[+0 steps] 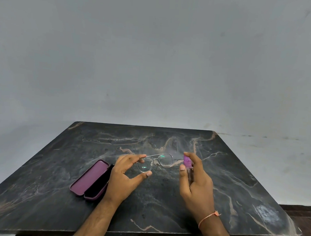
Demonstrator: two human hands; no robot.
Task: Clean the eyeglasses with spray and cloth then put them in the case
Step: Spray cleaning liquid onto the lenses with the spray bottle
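Two bare hands were raised over the dark marbled counter (238, 176). The eyeglasses (155, 162) had a thin metal frame with a double bar across the top and two clear lenses that showed small green reflections. The left hand (125, 177) pinched them at one lens: the index finger lay on the upper rim and the thumb touched the lower rim, so these fingers (141, 156) were clamped on the frame, and the other lens stood free beyond the fingertips, toward the right hand. The right hand (196, 181) held a small spray bottle (188, 163) with a purple top; its fingers were curled round the bottle, the index finger rested on the top and the thumb lay along the side. The nozzle was just beside the free lens, not touching it. The purple case (90, 180) lay open on the counter, just beside the left wrist, behind the left fingers.
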